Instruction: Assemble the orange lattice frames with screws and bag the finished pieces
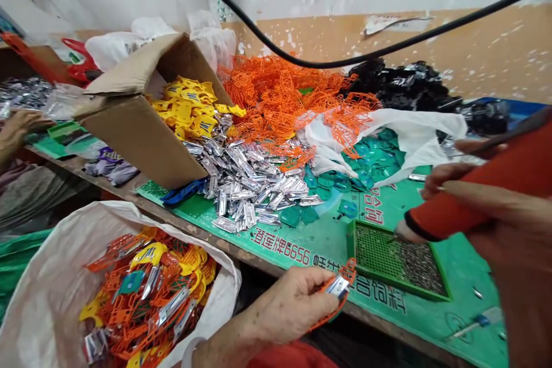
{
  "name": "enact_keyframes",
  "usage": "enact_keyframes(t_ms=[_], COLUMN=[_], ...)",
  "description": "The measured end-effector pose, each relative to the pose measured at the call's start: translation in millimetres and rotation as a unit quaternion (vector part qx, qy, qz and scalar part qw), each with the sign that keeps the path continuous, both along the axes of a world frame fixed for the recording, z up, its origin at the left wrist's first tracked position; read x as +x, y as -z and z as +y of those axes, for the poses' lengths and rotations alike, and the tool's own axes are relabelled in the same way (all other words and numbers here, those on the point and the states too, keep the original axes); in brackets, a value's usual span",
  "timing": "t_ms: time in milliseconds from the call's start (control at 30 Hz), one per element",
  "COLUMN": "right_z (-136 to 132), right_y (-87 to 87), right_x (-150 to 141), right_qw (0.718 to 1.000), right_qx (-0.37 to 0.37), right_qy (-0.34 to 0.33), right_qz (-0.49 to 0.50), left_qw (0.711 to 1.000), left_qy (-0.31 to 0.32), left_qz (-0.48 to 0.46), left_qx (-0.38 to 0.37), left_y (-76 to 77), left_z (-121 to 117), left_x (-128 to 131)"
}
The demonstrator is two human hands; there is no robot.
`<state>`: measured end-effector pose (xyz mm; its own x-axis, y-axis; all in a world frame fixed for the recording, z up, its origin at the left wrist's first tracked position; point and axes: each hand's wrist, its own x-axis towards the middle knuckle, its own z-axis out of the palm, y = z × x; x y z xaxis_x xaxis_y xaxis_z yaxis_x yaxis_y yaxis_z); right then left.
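My left hand (293, 305) is closed around an orange openwork plastic piece (348, 271) with a shiny metal plate (338, 286) lying on it, just off the table's front edge. My right hand (495, 230) grips an orange-red electric screwdriver (470, 198), somewhat blurred. Its tip points down at a shallow green tray (371, 248) with a perforated bottom. Small dark screws (420, 261) lie heaped in the right part of that tray. Whether a screw sits on the tip I cannot make out.
Metal plates (254, 178), orange pieces (276, 92) and teal pieces (379, 155) are piled on the table. A cardboard box (138, 132) holds yellow pieces. A white sack (43, 293) of assembled pieces stands lower left. A black cable (276, 49) hangs across. Another person's hand (21, 126) is far left.
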<state>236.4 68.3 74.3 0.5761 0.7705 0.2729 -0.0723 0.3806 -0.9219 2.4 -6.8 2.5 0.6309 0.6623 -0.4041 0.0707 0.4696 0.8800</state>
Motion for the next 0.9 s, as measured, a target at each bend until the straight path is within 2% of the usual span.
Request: enact_keyframes(t_ms=[100, 167, 300, 467, 633, 767, 900], right_z=[-7.7, -9.8, -7.9, -2.6, 0.0, 1.2, 2.9], right_y=[1.8, 2.4, 10.5, 33.6, 47.1, 49.0, 49.9], right_x=[-8.4, -8.6, -6.7, -11.3, -17.2, -18.5, -18.8], right_qw=[0.998, 0.996, 0.995, 0.998, 0.999, 0.999, 0.999], right_qx=[-0.022, -0.024, -0.028, 0.000, -0.003, -0.003, -0.007], right_qy=[-0.064, -0.081, -0.088, -0.061, -0.019, -0.013, -0.012], right_qz=[0.006, -0.001, -0.029, -0.035, -0.042, -0.047, -0.039], left_qw=[1.000, 1.000, 0.996, 0.988, 0.990, 0.990, 0.992], left_qy=[0.015, -0.005, -0.077, -0.150, -0.134, -0.134, -0.123], left_qz=[0.008, 0.011, -0.017, -0.023, 0.006, 0.031, 0.030], left_qx=[-0.002, -0.007, -0.041, -0.039, -0.035, -0.031, -0.026], left_y=[-1.8, -3.4, -3.4, -0.2, -3.2, -6.8, -2.3], left_z=[2.4, 2.4, -1.8, -4.0, -1.3, 0.3, 2.6], left_x=[-1.6, -2.1, -0.6, 5.3, 9.0, 10.6, 10.4])
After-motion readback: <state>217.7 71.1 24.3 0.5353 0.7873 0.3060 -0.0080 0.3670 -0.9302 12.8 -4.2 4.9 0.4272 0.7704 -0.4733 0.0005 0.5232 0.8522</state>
